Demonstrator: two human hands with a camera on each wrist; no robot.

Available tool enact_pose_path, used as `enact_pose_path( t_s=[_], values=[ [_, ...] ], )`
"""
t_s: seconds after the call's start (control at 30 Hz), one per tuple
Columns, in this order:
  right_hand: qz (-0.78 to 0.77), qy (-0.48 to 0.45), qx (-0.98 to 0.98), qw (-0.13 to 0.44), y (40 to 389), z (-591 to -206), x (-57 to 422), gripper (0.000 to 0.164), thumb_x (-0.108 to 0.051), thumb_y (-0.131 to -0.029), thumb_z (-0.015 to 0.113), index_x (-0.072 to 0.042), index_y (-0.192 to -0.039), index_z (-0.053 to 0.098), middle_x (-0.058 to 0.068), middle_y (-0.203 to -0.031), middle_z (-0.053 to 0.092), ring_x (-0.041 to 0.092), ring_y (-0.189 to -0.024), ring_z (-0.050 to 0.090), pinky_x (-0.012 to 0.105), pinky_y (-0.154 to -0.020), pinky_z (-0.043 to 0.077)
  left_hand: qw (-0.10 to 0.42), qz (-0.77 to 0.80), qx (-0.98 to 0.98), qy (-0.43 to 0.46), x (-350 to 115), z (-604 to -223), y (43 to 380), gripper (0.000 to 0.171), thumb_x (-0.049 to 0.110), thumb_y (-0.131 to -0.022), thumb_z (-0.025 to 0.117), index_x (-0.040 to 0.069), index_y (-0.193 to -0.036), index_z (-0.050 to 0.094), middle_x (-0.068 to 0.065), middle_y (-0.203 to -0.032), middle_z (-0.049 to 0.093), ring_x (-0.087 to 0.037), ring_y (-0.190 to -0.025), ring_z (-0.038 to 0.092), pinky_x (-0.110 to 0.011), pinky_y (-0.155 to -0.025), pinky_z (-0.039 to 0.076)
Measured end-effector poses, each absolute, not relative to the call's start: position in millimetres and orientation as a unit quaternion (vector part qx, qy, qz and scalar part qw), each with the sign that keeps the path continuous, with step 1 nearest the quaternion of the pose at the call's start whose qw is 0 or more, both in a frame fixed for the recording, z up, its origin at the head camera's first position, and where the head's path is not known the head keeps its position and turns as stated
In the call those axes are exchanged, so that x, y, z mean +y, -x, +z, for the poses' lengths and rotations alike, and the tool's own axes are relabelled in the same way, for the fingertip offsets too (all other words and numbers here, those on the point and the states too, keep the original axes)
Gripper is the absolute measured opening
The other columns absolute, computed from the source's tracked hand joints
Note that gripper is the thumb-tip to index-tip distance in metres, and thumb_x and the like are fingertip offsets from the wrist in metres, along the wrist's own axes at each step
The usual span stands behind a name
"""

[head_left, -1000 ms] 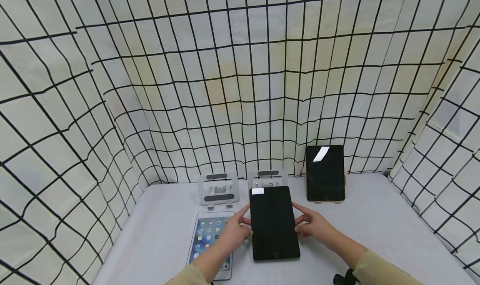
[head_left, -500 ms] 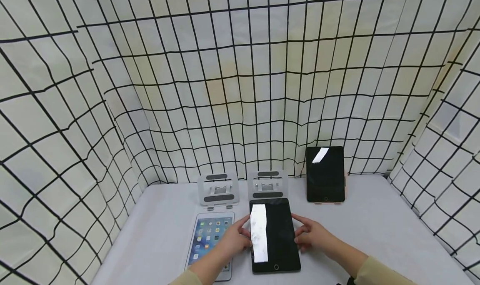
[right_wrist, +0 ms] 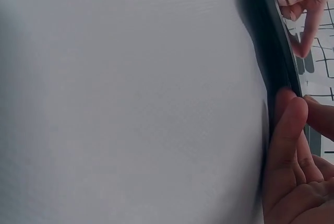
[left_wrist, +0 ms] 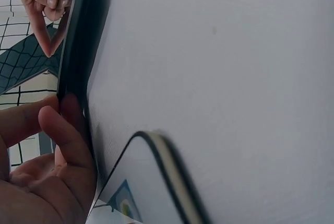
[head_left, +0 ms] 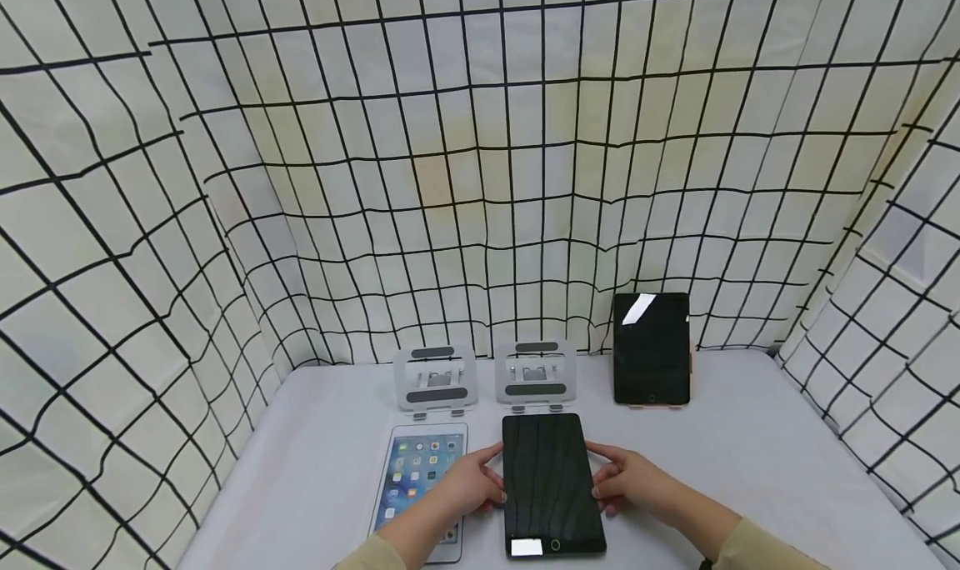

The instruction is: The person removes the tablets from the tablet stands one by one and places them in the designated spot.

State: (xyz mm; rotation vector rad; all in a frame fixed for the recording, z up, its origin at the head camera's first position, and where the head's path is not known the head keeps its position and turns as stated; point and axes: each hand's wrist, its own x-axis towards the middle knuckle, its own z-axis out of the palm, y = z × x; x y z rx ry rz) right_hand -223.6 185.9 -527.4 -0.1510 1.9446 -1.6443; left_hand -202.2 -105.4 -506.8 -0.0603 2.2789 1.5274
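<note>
A black tablet with a dark screen and a round home button at its near end lies between my hands. My left hand grips its left edge, and my right hand grips the right one. In the left wrist view, fingertips reach beneath the tablet's edge. The right wrist view has fingers at the opposite edge in the same way. Whether the near end touches the table cannot be told. A white tablet with a lit screen of icons lies left, partly hidden by my left forearm.
Two pale tablet stands, one on the left and one in the middle, stand behind the tablets. Another black tablet leans upright on a pinkish stand at the back right. Grid-patterned cloth walls enclose the white table.
Both hands have brought the black tablet down and toward me, away from the middle stand, which now shows fully. The bright reflection on its screen has shifted to the near end.
</note>
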Motion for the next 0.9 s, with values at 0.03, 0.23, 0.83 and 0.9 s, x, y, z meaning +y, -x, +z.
enact_pose_path(
  t_s=[0.03,0.23,0.83,0.9],
  values=[
    [-0.615,0.058,0.729,0.295,223.7,-526.5,186.3,0.082,0.004,-0.083,0.068,0.003,-0.153,0.026,0.009,-0.087,0.065,0.017,-0.068,0.064,0.032,-0.064,0.057,0.2,0.54,0.817,0.019,-105.4,-506.8,202.7,0.083,-0.014,-0.072,0.071,0.004,-0.148,0.045,-0.005,-0.078,0.062,-0.013,-0.053,0.055,-0.026,-0.051,0.047],
    [-0.597,0.041,0.737,0.314,225.7,-521.5,186.7,0.079,0.001,-0.085,0.068,0.004,-0.153,0.028,0.011,-0.088,0.067,0.017,-0.069,0.065,0.03,-0.064,0.056,0.217,0.518,0.827,0.01,-105.1,-505.2,206.9,0.079,-0.013,-0.074,0.071,0.001,-0.147,0.045,-0.004,-0.074,0.064,-0.011,-0.05,0.053,-0.025,-0.049,0.048],
    [-0.559,0.006,0.774,0.297,227.5,-518.1,182.9,0.079,0.006,-0.083,0.068,0.002,-0.152,0.031,0.01,-0.079,0.066,0.016,-0.063,0.064,0.03,-0.061,0.056,0.253,0.477,0.84,0.042,-97.1,-500.3,212.4,0.074,-0.009,-0.079,0.073,0.007,-0.147,0.048,-0.008,-0.062,0.066,-0.012,-0.05,0.062,-0.021,-0.044,0.048],
    [-0.561,0.009,0.773,0.296,227.5,-518.3,182.5,0.079,0.006,-0.083,0.068,0.002,-0.152,0.031,0.01,-0.079,0.067,0.015,-0.062,0.064,0.03,-0.061,0.056,0.255,0.467,0.846,0.038,-98.0,-498.9,211.9,0.074,-0.007,-0.079,0.074,0.008,-0.147,0.048,-0.007,-0.06,0.065,-0.011,-0.047,0.06,-0.022,-0.043,0.047]
  ],
)
